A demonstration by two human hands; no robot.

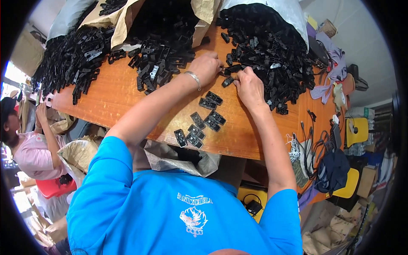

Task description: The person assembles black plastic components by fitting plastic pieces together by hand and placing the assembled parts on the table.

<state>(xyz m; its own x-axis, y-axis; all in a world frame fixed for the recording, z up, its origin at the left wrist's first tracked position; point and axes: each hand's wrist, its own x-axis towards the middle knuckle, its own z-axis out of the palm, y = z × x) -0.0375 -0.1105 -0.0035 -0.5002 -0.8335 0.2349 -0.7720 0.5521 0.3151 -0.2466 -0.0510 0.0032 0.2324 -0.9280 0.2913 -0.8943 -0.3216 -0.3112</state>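
Note:
My left hand, a bracelet on its wrist, reaches to the middle of the wooden table. Its fingers are closed at the edge of the small black parts, and what they hold is hidden. Opposite it, my right hand pinches a small black plastic part between thumb and fingers. Closer to me lie several rectangular black plastic parts in a loose group, their hollow sides showing. Beyond my right hand spreads a big heap of black plastic parts; another heap lies past my left hand.
A third black heap spills from a bag at the far left. An open sack hangs below the table's near edge. Black cables and dark cloth lie at the right. A person in pink works at the left.

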